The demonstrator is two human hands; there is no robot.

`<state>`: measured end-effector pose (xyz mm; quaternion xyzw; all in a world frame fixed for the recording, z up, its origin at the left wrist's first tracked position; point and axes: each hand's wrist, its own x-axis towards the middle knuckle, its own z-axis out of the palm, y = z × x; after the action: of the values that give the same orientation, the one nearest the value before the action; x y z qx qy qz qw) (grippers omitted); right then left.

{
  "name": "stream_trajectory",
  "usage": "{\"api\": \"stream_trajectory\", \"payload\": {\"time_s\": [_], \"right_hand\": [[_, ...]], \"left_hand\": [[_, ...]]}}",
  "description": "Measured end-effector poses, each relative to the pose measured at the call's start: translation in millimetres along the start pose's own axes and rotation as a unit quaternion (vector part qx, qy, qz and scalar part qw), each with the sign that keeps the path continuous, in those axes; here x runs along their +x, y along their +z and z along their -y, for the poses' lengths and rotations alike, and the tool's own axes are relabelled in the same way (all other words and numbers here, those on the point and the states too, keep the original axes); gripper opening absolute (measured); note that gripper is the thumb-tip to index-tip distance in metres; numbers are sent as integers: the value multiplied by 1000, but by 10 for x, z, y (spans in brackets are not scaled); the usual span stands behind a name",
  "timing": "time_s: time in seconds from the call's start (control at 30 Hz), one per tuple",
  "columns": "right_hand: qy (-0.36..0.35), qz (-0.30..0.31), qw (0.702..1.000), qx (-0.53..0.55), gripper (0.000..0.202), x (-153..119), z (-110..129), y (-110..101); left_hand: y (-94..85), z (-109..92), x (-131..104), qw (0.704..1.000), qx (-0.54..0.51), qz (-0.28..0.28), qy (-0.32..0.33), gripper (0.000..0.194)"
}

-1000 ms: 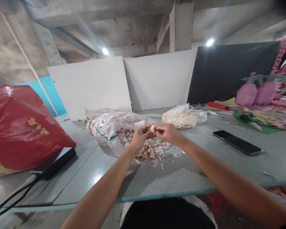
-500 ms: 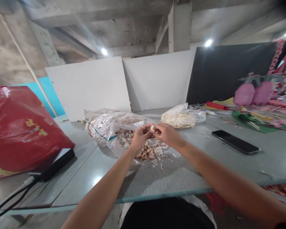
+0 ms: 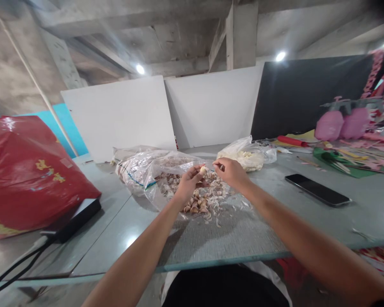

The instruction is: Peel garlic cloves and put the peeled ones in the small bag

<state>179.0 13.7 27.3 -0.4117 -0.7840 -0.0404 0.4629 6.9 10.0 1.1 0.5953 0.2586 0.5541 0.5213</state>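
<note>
Between the thumb and fingers of my left hand (image 3: 190, 181) is a pale garlic clove (image 3: 202, 170). Just to its right, my right hand (image 3: 229, 170) is closed in a pinch; whatever its fingertips hold is too small to make out. Beneath both hands lies a heap of unpeeled garlic cloves (image 3: 196, 204), with loose papery skins (image 3: 215, 209) around its right side. The heap spills from a clear plastic bag (image 3: 141, 166) on the left. Behind my right hand sits another plastic bag (image 3: 233, 150) with pale peeled cloves in it.
A black phone (image 3: 316, 189) lies on the grey table (image 3: 243, 238) at right. Pink spray bottles (image 3: 329, 125) and paper scraps stand farther back. On the left are a big red bag (image 3: 35, 175) and a black box (image 3: 78, 219) with a cable. Boards lean behind the table.
My hands have come apart. The right one has moved slightly right and up, away from the clove, which stays in my left hand.
</note>
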Motion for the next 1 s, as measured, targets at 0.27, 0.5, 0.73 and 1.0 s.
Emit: {"api": "stream_trajectory", "payload": {"time_s": [0.27,0.5,0.73,1.0], "right_hand": [[-35,39,994,93,22,-35,91,7],[-11,-51,997,56,24,17,-34,-6],[6,35,996,77,30,-5,6,39],[-30,69,994,83,32,-85,91,159]], "left_hand": [[13,-16,-8,1000,26,14,5,37],[22,-15,-20,1000,-8,19,-1,34],[20,-19,-12,999,-2,-23,25,36],[7,4,10,996,18,-75,39,36]]}}
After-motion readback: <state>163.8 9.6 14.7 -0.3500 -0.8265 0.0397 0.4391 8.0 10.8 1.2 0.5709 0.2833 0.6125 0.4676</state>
